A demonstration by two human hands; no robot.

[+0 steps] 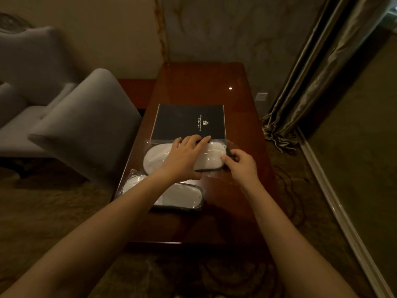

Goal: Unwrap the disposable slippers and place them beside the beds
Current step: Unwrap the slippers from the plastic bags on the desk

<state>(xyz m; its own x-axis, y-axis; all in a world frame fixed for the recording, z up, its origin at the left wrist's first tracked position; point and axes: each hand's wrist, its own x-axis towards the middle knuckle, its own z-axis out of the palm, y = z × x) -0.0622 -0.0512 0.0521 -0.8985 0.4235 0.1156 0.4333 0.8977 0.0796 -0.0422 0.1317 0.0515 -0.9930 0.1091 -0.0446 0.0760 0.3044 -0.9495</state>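
Left hand point(185, 156) presses glossy-wrapped oval slippers point(156, 155); right hand point(243, 164) pinches their edge.

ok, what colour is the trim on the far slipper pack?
The far slipper pack has dark, near-black trim; head view.

Just one view here: wide-angle cam on the head, tilted forward and down at the table point(193, 87), pretty close. Left hand point(184, 158) and right hand point(242, 164) sit mid-frame; armchair point(86, 117) fills upper left, curtain point(311, 82) upper right.
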